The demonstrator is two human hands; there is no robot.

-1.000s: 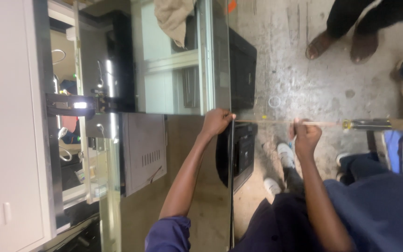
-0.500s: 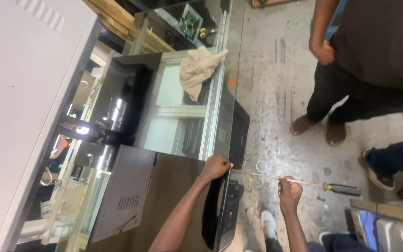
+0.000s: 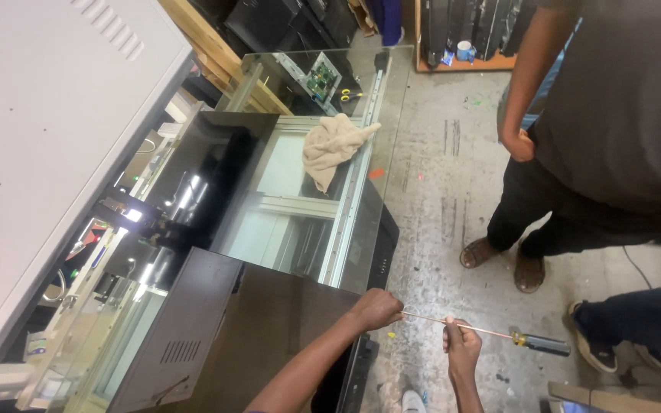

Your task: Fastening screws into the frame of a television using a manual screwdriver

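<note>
My left hand [image 3: 376,308] is closed around the tip end of a long screwdriver [image 3: 491,331], right at the top front edge of a dark metal appliance casing [image 3: 216,329]. Further along, my right hand [image 3: 462,348] grips the thin copper-coloured shaft. The screwdriver lies roughly level over the floor, and its black and yellow handle [image 3: 541,344] sticks out to the right, past my right hand. Its tip is hidden by my left fist.
A beige cloth [image 3: 334,149] lies on a glass counter [image 3: 300,222] behind the casing, with a green circuit board [image 3: 319,76] further back. A white cabinet [image 3: 40,138] fills the left. One person in sandals [image 3: 529,271] stands close on the right; another person's leg [image 3: 636,325] is beside the handle.
The view has swung upward, showing more of the counter and the standing person. Both hands stay on the screwdriver at the casing's edge.
</note>
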